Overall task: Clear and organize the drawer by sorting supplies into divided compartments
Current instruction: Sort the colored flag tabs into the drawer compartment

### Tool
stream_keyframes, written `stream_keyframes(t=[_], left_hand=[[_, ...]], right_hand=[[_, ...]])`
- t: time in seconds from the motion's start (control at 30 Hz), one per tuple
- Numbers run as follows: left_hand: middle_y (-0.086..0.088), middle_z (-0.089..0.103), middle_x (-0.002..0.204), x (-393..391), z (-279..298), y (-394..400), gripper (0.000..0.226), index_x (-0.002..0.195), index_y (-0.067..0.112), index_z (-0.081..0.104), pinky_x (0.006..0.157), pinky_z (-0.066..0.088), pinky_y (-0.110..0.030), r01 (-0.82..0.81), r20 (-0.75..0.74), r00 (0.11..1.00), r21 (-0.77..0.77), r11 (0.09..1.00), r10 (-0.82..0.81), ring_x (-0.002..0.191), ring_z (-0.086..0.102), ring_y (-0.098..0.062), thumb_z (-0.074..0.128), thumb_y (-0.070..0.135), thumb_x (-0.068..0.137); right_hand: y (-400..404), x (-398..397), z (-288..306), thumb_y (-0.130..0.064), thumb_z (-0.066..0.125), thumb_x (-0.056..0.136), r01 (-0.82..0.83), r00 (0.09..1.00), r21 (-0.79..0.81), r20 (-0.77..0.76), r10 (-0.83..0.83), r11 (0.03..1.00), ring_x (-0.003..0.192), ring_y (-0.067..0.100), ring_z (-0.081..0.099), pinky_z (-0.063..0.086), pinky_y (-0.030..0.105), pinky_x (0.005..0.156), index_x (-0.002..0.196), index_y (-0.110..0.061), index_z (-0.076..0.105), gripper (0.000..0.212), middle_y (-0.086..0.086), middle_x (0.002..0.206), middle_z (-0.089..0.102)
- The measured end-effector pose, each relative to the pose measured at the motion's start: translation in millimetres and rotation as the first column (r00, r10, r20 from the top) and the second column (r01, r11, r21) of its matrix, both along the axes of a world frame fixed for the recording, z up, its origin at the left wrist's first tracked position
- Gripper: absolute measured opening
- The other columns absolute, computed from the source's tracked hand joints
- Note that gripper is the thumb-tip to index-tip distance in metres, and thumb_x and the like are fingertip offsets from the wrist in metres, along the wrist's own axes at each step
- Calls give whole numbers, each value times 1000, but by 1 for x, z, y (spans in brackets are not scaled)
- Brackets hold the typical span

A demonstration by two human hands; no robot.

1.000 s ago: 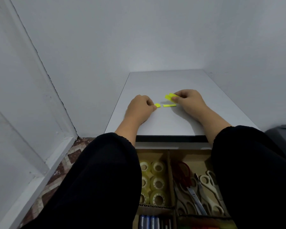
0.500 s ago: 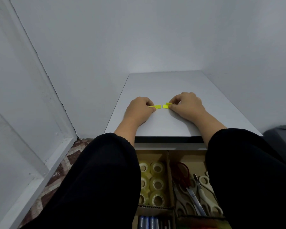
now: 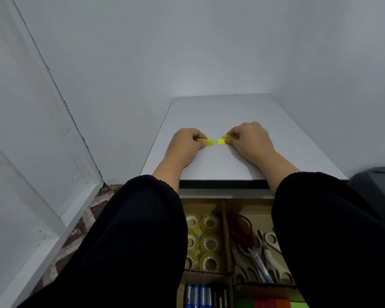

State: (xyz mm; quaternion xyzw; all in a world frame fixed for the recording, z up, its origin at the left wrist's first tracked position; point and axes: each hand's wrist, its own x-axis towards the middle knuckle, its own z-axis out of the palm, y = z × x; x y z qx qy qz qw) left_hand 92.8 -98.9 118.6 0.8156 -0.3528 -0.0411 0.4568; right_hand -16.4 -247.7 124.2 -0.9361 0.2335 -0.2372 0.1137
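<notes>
On the white desktop, left hand and right hand each pinch a yellow slip.

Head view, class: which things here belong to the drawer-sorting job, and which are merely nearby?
Job:
left hand
right hand
yellow strips
tape rolls
scissors
cardboard dividers

Nearby:
white tabletop
patterned floor

Tape rolls left; scissors right compartment.
</notes>
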Motion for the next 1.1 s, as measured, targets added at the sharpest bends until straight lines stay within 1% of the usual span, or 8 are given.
stream_keyframes(t=[0.23,0.37,0.5,0.63,0.77,0.93,1.03,1.1], left_hand=[[4,62,80,-11,5,13,8,86,16,70,78,51,-28,-15,-185,982,-209,978,-24,80,58,-14,69,8,85],[2,65,84,-26,4,18,15,78,23,70,88,54,-34,7,-243,968,-202,979,-57,88,61,-17,71,9,83],[3,66,82,-59,4,35,8,89,15,72,75,51,-22,41,-224,971,-186,982,-83,81,59,-12,72,10,83],[3,68,84,-110,1,64,11,93,14,74,68,45,-6,76,-198,972,-234,969,-124,77,59,-2,70,9,84],[7,72,86,-160,-22,105,13,88,22,74,69,48,-11,115,-219,960,-261,959,-175,78,62,1,70,11,84],[7,73,85,-197,-67,142,17,86,23,76,71,47,-13,103,-368,911,-237,966,-187,82,64,-3,70,7,83],[3,73,84,-202,-75,140,13,87,18,76,71,48,-13,37,-437,886,-266,963,-155,80,64,-5,69,7,83],[2,71,84,-202,-75,135,12,88,17,75,67,47,-10,27,-429,891,-278,960,-149,76,62,-1,69,7,84]], right_hand=[[18,-21,2,-22,54,96,-44,999,202,34,38,978,104,26,56,38,27,79,112,-11,68,24,9,111,63],[29,-39,1,-23,54,96,-18,1000,210,22,14,978,104,26,56,37,26,78,112,-11,69,25,9,112,65],[47,-65,-1,-22,53,96,-30,999,227,43,21,973,97,21,55,36,26,76,110,-12,69,24,8,109,65],[73,-107,0,-23,57,95,-76,993,272,104,50,959,87,14,52,37,27,72,105,-13,71,20,1,95,62],[103,-170,-9,-28,65,89,-116,976,460,215,16,880,86,-1,54,40,18,68,93,-28,69,6,-16,91,60],[125,-245,-48,-28,68,87,190,981,565,-86,-172,803,78,9,60,41,24,60,82,-27,66,6,-10,78,62],[136,-265,-69,-25,62,88,391,902,496,-373,-216,776,73,21,66,51,29,61,84,-19,66,8,2,75,65],[143,-267,-82,-20,55,90,455,822,360,-521,-229,814,85,26,67,55,30,72,94,-12,67,15,10,90,68]])
